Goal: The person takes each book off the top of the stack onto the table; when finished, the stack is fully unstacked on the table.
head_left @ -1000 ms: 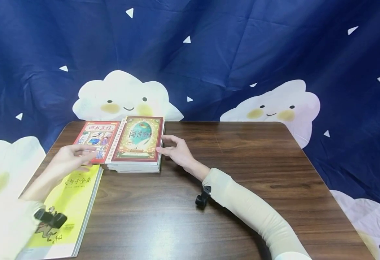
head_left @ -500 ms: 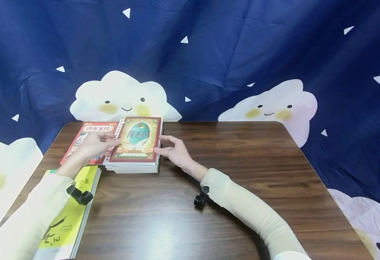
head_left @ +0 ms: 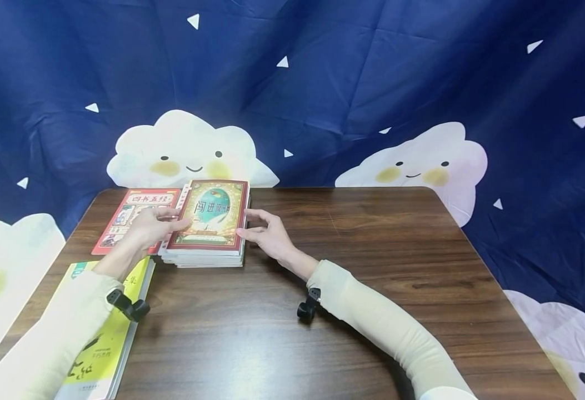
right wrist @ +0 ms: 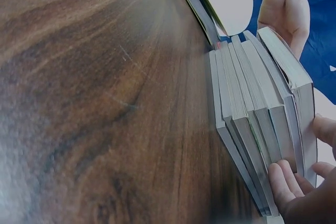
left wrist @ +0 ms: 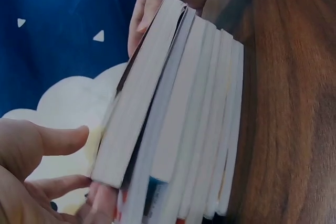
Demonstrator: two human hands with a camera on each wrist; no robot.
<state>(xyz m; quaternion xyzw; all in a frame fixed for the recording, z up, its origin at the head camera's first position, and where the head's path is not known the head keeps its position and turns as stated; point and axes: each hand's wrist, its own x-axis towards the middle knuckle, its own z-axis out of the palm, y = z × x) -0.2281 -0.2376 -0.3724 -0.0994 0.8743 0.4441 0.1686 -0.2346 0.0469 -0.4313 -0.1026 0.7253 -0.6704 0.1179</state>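
Note:
On the table's far left stands a stack of books (head_left: 202, 260). On top lies a book with a red border and a teal oval (head_left: 212, 216). My left hand (head_left: 148, 229) is at the stack's left side; in the left wrist view its fingers touch the top book's corner and spine side, while the thumb is held apart. My right hand (head_left: 269, 236) rests against the right side, fingertips (right wrist: 281, 182) on the page edges, thumb by the top book's edge. Left of the stack lies a red book (head_left: 117, 219), partly hidden by my left hand.
A thick yellow book or pile (head_left: 117, 328) lies at the near left, partly under my left forearm. The brown wooden table (head_left: 362, 266) extends to the right. A blue curtain with clouds (head_left: 322, 100) hangs behind. A small black camera sits on each wrist.
My left hand has moved right and forward from above the red book to the stack's left side. My right hand stays at the right side.

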